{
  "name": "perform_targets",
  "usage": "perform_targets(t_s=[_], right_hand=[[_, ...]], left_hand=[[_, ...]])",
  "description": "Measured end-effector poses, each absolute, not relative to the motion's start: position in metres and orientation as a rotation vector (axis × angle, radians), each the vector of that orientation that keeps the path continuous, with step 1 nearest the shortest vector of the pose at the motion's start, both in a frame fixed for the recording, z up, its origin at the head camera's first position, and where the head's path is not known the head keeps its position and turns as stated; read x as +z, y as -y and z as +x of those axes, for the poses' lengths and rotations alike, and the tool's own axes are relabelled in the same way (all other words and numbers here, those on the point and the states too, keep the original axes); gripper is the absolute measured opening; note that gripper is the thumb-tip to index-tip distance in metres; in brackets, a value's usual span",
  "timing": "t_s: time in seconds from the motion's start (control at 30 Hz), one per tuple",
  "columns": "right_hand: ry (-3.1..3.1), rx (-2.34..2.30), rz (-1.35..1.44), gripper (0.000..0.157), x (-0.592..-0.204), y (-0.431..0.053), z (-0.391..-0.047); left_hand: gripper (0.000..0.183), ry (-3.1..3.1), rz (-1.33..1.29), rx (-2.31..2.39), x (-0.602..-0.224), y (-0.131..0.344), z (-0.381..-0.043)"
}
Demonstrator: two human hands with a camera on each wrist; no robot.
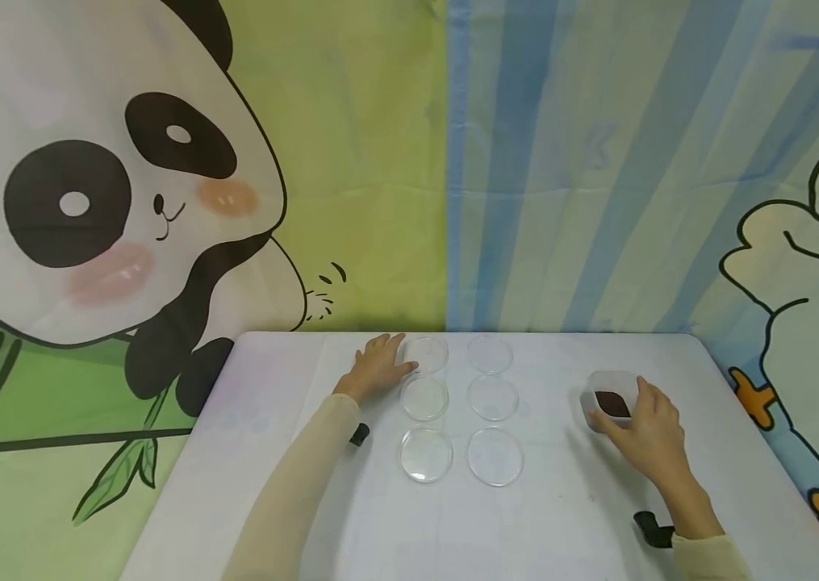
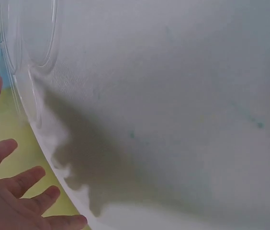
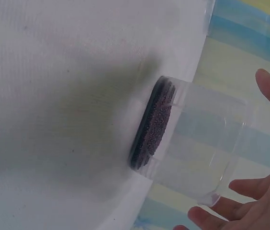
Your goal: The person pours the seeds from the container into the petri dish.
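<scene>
Several clear round shallow dishes stand on the white table in two columns of three. My left hand is spread beside the back-left dish; whether the thumb touches its rim is hard to tell. In the left wrist view, the fingers are apart with nothing between them. At the right, a clear plastic container with small dark reddish grains at its bottom stands on the table. Around its upper part my right hand has thumb and fingers spread, and the right wrist view shows a gap at the thumb.
Black straps or mounts show at both wrists. The white table ends at the back against a printed cloth with a panda and blue stripes. The other dishes, such as the front-right dish, lie between the hands.
</scene>
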State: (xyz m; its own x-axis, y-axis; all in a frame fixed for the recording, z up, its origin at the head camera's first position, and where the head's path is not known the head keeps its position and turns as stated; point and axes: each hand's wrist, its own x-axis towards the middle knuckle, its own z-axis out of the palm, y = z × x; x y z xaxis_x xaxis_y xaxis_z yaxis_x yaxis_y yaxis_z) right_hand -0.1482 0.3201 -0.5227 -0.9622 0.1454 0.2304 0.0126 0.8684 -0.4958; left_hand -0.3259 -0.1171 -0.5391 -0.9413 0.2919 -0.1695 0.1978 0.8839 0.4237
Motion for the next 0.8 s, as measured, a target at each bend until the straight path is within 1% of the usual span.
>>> perform_targets(t_s=[0.33, 0.53, 0.8], right_hand=[[2.851, 0.858, -0.224, 0.117, -0.5232, -0.3218, -0.1493], [2.891, 0.905, -0.287, 0.122, -0.5257, -0.3255, -0.1498], [2.883, 0.985, -0.312, 0.122, -0.5285, -0.3263, -0.1529]], left_hand=[[0.082, -2.802, 0.368, 0.536, -0.534, 0.1168, -0.3293], [0.079, -2.775, 0.388, 0.544, -0.5342, 0.1141, -0.3258], [0.077, -2.778, 0.358, 0.53, -0.5346, 0.1128, -0.3252]])
